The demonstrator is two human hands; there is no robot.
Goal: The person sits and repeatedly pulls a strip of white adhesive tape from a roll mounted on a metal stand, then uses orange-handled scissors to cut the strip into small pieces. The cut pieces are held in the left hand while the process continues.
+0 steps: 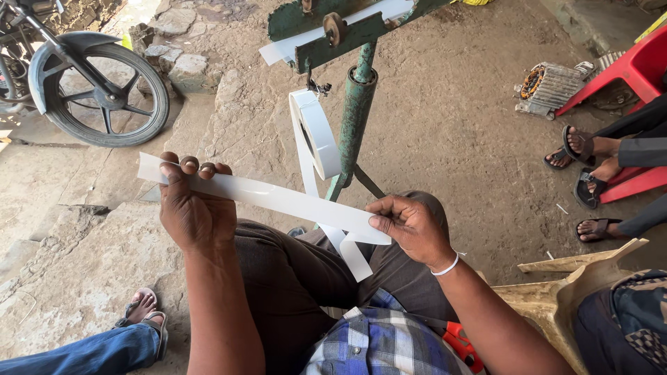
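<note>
- A white paper strip stretches between both hands, above the person's lap, slanting down from upper left to lower right.
- The left hand is closed around the strip's upper end, thumb on top and fingers curled behind it.
- The right hand pinches the lower end between thumb and fingers, just where the strip folds back and a loose tail hangs below.
- The strip appears to run from a white roll hanging on a hook from a green metal stand; a band drops from the roll toward the right hand.
- Judged from the fold, a sharp tug could crease or tear the strip there, since the paper is thin and already bent.
- If either grip loosens, the taut length would likely sag into the lap and curl.
- Around: a motorcycle wheel at upper left, a red plastic chair and other people's sandalled feet at right.
</note>
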